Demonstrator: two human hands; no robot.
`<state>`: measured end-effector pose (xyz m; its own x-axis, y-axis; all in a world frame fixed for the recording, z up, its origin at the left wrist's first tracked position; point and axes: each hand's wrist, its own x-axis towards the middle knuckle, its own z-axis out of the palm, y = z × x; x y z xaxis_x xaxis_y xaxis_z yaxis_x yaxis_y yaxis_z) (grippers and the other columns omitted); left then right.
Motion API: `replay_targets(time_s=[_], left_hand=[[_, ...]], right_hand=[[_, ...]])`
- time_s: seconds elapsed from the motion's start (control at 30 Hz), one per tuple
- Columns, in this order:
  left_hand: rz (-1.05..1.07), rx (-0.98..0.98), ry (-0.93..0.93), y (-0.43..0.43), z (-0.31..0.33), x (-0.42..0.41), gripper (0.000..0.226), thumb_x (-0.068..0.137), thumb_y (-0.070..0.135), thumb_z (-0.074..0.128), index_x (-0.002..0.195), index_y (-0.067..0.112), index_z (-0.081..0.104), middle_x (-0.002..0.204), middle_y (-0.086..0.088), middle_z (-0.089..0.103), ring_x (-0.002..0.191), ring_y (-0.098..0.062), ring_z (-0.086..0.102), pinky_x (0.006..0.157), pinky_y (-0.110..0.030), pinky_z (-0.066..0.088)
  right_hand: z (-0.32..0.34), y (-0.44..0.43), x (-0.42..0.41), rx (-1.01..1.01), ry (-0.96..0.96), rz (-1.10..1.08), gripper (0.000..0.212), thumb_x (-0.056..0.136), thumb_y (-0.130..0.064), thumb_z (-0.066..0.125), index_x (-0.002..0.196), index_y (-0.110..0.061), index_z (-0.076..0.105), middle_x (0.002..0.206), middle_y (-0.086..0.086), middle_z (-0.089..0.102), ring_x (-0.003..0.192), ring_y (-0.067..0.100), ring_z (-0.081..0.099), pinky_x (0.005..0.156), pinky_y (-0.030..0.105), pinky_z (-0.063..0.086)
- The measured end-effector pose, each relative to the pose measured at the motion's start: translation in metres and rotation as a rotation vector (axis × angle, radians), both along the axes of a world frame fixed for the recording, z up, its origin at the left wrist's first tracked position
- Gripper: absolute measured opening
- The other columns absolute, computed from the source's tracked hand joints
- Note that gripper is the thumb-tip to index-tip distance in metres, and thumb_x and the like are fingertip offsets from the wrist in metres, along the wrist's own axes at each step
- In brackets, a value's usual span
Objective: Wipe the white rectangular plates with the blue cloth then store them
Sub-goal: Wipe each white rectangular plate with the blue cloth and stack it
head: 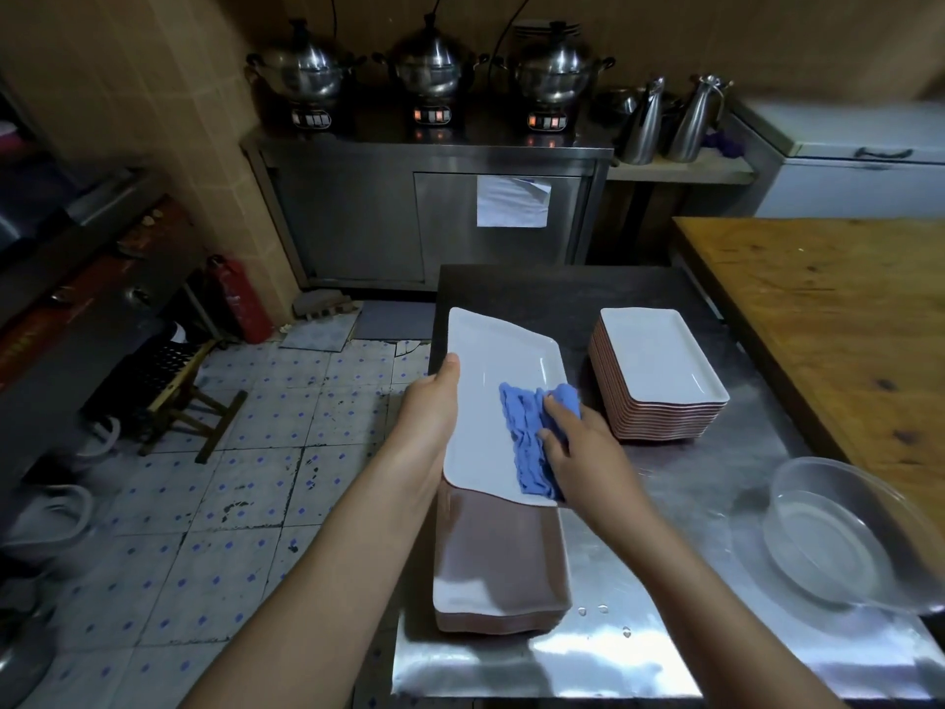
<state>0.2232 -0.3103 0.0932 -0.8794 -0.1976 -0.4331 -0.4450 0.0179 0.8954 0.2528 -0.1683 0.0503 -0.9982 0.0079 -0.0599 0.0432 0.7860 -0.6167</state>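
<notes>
One camera on the head, facing forward and down

The wide view looks from above along both forearms, very near the left hand (429, 406) and the right hand (583, 452) at the plate (506, 360) in the middle; the steel table (639, 647) lies just below, the tiled floor (230, 504) to the left, and the steel cabinet (358, 212) stands far ahead at the wall.

Our left hand (430, 401) grips the plate (503, 358) edge, thumb on top; our right hand (583, 452) presses straight fingers onto the cloth (526, 432).
</notes>
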Motion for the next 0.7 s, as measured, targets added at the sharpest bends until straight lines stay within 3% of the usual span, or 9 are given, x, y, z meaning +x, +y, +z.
replay_targets(time_s=[0.2,0.43,0.57,0.7], left_hand=[[-0.07,-0.014,-0.032,0.002,-0.003,0.006,0.045,0.099,0.041,0.037,0.111,0.006,0.062,0.097,-0.008,0.065,0.079,-0.025,0.062,0.064,-0.023,0.046],[-0.009,0.043,-0.021,-0.008,-0.008,0.004,0.041,0.099,0.041,0.037,0.093,0.009,0.061,0.076,-0.002,0.064,0.066,-0.02,0.061,0.062,-0.025,0.048],[-0.032,0.028,-0.022,-0.006,-0.01,0.013,0.043,0.099,0.04,0.038,0.104,0.005,0.064,0.087,-0.008,0.067,0.077,-0.027,0.064,0.069,-0.027,0.051],[-0.059,0.034,-0.014,-0.001,-0.009,0.023,0.037,0.1,0.039,0.037,0.095,0.01,0.061,0.077,0.0,0.063,0.065,-0.015,0.06,0.056,-0.021,0.046]], right_hand=[[0.004,0.004,-0.023,0.019,-0.006,-0.079,0.044,0.101,-0.023,0.038,0.144,-0.018,0.035,0.141,0.017,0.038,0.121,0.032,0.046,0.092,0.03,0.035],[-0.009,-0.003,0.001,-0.036,-0.008,-0.048,0.044,0.1,-0.023,0.041,0.144,-0.02,0.036,0.14,0.011,0.04,0.121,0.025,0.045,0.078,0.02,0.028],[-0.01,0.0,-0.012,-0.013,0.048,-0.093,0.041,0.099,-0.019,0.043,0.14,-0.015,0.042,0.135,0.013,0.044,0.114,0.028,0.05,0.086,0.025,0.034],[-0.004,0.01,-0.028,0.059,0.109,-0.135,0.035,0.097,-0.016,0.045,0.131,-0.009,0.05,0.123,0.016,0.05,0.103,0.032,0.053,0.081,0.031,0.039]])
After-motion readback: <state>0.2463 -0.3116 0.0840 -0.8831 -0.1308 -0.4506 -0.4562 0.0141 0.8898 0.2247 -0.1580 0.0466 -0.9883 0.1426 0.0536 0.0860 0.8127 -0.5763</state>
